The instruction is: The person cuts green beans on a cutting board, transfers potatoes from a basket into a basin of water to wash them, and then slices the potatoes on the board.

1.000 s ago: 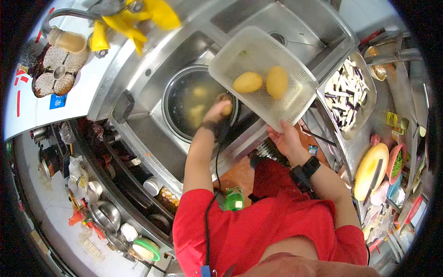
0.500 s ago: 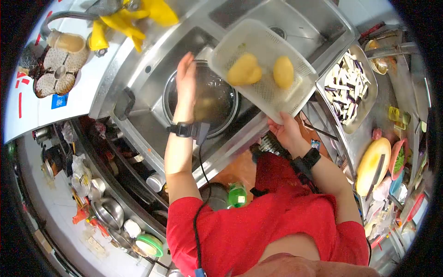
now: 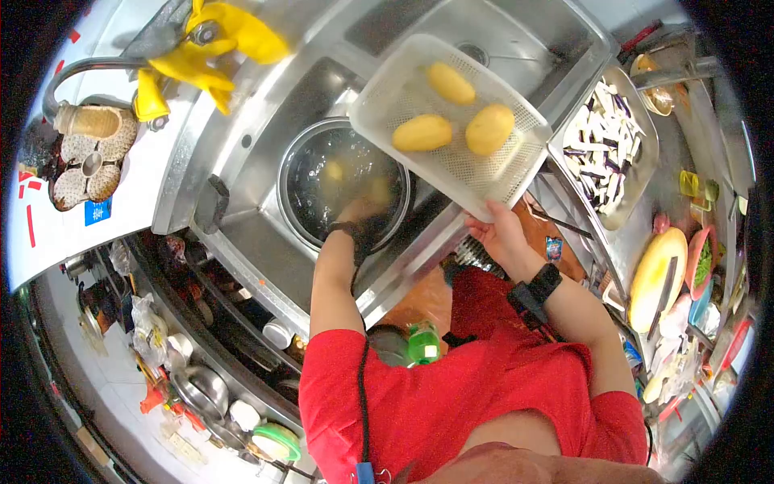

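My left hand [image 3: 364, 213] reaches down into the water of a round metal bowl [image 3: 285, 196] in the sink. Its fingers are blurred under the water, beside yellowish shapes that look like potatoes [image 3: 334, 170]. My right hand [image 3: 501, 234] grips the near corner of a white perforated plastic basket [image 3: 522, 165], thumb at the rim. Inside the basket lie three peeled potatoes: one at the back [image 3: 451, 83], one at the left [image 3: 422, 133] and one at the right [image 3: 489, 129]. The basket sits tilted across the sink's divider, partly over the bowl.
Right of the sink, a metal tray [image 3: 614, 216] holds cut eggplant strips [image 3: 598, 149]. Yellow gloves [image 3: 242, 32] hang by the faucet at the back left. A knife lies on a round yellowish board [image 3: 657, 278] at the right. Metal bowls [image 3: 201, 389] stand at the lower left.
My left hand has gone from above the bowl down into the water. The potatoes in the basket have shifted and now lie apart. My right hand stays at the basket's corner.
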A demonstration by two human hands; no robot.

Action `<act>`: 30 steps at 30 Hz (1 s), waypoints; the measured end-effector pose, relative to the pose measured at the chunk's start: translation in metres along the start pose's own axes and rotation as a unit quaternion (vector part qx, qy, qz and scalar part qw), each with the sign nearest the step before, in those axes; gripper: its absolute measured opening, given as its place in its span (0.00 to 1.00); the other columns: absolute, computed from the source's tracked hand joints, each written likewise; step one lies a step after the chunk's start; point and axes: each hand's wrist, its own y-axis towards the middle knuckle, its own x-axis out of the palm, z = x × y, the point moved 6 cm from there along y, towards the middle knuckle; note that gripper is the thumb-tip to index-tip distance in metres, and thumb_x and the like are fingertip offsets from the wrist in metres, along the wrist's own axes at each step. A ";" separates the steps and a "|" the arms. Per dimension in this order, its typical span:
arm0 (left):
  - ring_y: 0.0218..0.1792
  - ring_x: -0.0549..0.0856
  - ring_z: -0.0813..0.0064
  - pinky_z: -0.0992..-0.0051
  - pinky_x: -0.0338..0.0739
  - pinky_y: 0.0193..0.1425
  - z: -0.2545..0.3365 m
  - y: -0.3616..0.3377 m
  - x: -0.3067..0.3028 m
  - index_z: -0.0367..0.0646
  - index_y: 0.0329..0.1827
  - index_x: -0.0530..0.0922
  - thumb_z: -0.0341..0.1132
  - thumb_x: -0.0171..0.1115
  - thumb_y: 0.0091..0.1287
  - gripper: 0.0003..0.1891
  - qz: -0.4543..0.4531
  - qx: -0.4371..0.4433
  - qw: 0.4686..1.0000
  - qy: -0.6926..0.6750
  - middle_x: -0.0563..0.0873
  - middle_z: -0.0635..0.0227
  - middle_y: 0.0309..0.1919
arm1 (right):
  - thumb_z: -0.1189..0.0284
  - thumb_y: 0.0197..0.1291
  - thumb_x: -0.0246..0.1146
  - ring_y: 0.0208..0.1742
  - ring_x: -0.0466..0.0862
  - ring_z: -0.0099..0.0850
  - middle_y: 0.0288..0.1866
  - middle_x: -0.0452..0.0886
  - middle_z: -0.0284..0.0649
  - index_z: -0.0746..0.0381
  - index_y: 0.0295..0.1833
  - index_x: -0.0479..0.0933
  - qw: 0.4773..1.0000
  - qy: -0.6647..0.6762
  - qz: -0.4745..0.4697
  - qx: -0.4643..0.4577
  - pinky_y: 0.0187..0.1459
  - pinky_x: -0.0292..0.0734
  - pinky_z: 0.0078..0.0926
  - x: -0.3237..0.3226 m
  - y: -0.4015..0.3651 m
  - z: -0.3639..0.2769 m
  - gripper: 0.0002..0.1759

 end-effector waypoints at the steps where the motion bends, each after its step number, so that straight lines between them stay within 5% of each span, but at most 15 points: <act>1: 0.48 0.78 0.68 0.69 0.72 0.52 0.027 -0.007 0.001 0.39 0.58 0.72 0.36 0.62 0.58 0.24 -0.001 0.003 1.000 0.003 0.80 0.57 0.51 | 0.65 0.66 0.46 0.32 0.80 0.36 0.43 0.77 0.46 0.65 0.53 0.65 1.000 0.001 0.000 -0.001 0.31 0.76 0.30 0.000 0.001 0.000 0.17; 4: 0.53 0.78 0.62 0.64 0.71 0.55 0.081 -0.031 0.005 0.46 0.63 0.67 0.44 0.51 0.66 0.23 0.015 -0.066 0.980 0.189 0.78 0.57 0.53 | 0.65 0.66 0.46 0.31 0.80 0.37 0.43 0.77 0.46 0.65 0.53 0.65 1.000 0.001 0.004 0.004 0.30 0.76 0.31 -0.002 0.001 0.002 0.16; 6: 0.46 0.80 0.67 0.68 0.72 0.52 0.082 -0.038 0.014 0.48 0.63 0.66 0.42 0.55 0.64 0.24 0.034 -0.158 0.966 -0.202 0.80 0.61 0.47 | 0.65 0.66 0.47 0.30 0.80 0.38 0.42 0.77 0.46 0.65 0.53 0.65 1.000 -0.001 0.005 0.006 0.29 0.76 0.32 -0.002 0.002 0.001 0.16; 12: 0.46 0.76 0.72 0.72 0.74 0.47 0.107 -0.031 0.014 0.47 0.67 0.58 0.44 0.60 0.63 0.32 0.018 -0.049 0.946 -0.319 0.76 0.67 0.51 | 0.65 0.65 0.48 0.29 0.80 0.37 0.41 0.78 0.46 0.65 0.53 0.65 1.000 -0.003 -0.011 -0.007 0.26 0.76 0.31 0.000 0.000 0.002 0.17; 15: 0.48 0.76 0.72 0.74 0.70 0.51 0.114 -0.028 0.015 0.42 0.64 0.62 0.47 0.55 0.64 0.29 0.076 -0.029 0.946 -0.315 0.77 0.66 0.50 | 0.65 0.65 0.48 0.29 0.80 0.36 0.41 0.78 0.45 0.65 0.53 0.65 1.000 0.000 -0.006 -0.004 0.26 0.76 0.30 0.000 0.002 0.002 0.17; 19: 0.45 0.77 0.72 0.74 0.72 0.49 0.102 -0.031 0.010 0.42 0.60 0.67 0.54 0.49 0.66 0.28 0.128 -0.084 0.949 -0.275 0.78 0.65 0.49 | 0.65 0.65 0.48 0.29 0.80 0.33 0.40 0.79 0.44 0.64 0.52 0.67 1.000 -0.025 0.002 -0.004 0.28 0.76 0.28 0.002 -0.002 -0.002 0.16; 21: 0.42 0.79 0.72 0.72 0.74 0.45 0.085 -0.030 0.006 0.43 0.56 0.70 0.56 0.45 0.67 0.26 0.129 -0.034 0.888 -0.440 0.79 0.64 0.45 | 0.64 0.66 0.48 0.28 0.80 0.30 0.38 0.80 0.43 0.63 0.51 0.68 0.999 -0.031 0.000 -0.006 0.29 0.75 0.26 0.003 -0.002 -0.003 0.15; 22: 0.35 0.82 0.67 0.64 0.78 0.43 0.097 -0.045 -0.005 0.45 0.47 0.74 0.60 0.46 0.65 0.26 0.164 -0.040 0.888 -0.428 0.82 0.65 0.34 | 0.64 0.66 0.48 0.28 0.80 0.30 0.38 0.80 0.43 0.63 0.51 0.68 0.999 -0.034 -0.007 -0.005 0.29 0.76 0.26 0.003 -0.002 -0.003 0.16; 25: 0.39 0.82 0.67 0.62 0.80 0.41 0.160 -0.085 -0.037 0.43 0.53 0.70 0.59 0.44 0.67 0.27 0.202 0.082 0.844 -0.491 0.81 0.62 0.41 | 0.64 0.66 0.47 0.28 0.80 0.30 0.38 0.80 0.43 0.63 0.52 0.68 0.999 -0.036 -0.012 -0.009 0.30 0.76 0.27 0.002 0.000 -0.002 0.16; 30: 0.48 0.81 0.63 0.63 0.84 0.33 0.283 -0.125 -0.062 0.44 0.64 0.61 0.51 0.46 0.69 0.26 0.127 0.191 0.909 -0.348 0.76 0.57 0.52 | 0.64 0.66 0.47 0.28 0.80 0.30 0.38 0.80 0.43 0.64 0.52 0.67 0.999 -0.033 -0.022 -0.009 0.31 0.76 0.28 0.004 -0.003 0.000 0.17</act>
